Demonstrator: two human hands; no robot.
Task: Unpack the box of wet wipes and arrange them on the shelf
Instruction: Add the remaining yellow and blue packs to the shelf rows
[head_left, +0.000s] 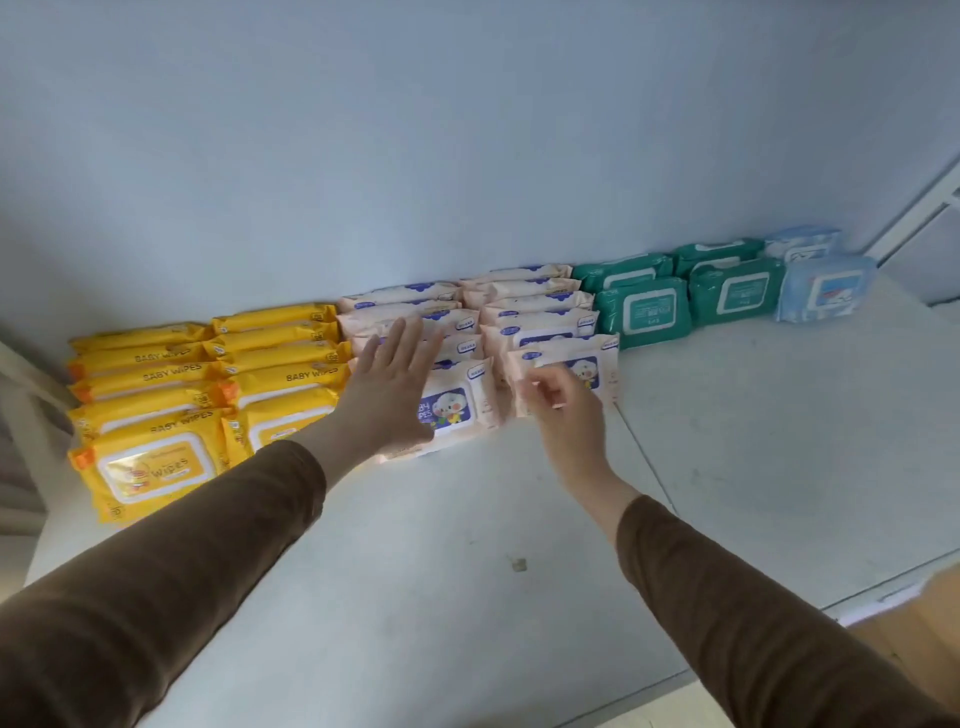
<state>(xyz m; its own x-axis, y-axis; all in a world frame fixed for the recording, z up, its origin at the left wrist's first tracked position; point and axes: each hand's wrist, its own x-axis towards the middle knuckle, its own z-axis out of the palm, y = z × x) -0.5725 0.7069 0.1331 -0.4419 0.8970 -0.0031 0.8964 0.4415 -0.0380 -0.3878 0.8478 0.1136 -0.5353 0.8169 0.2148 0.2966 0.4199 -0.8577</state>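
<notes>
Rows of wet wipe packs lean against the back wall of the white shelf (467, 545): yellow packs (156, 457) at the left, pale pink packs (540, 322) in the middle, green packs (644, 312) and light blue packs (826, 286) at the right. My left hand (395, 389) is flat with straight fingers over the front pink pack (462, 410) of the left pink row. My right hand (561, 410) hovers with loosely curled fingers at the lower left corner of the front pink pack (587, 364) in the right pink row, holding nothing that I can see.
A seam between two shelf boards (644, 457) runs forward from the pink rows. A white frame post (914, 213) stands at the far right. A cardboard corner (930, 613) shows at the right front edge. A small scrap (519, 565) lies on the shelf.
</notes>
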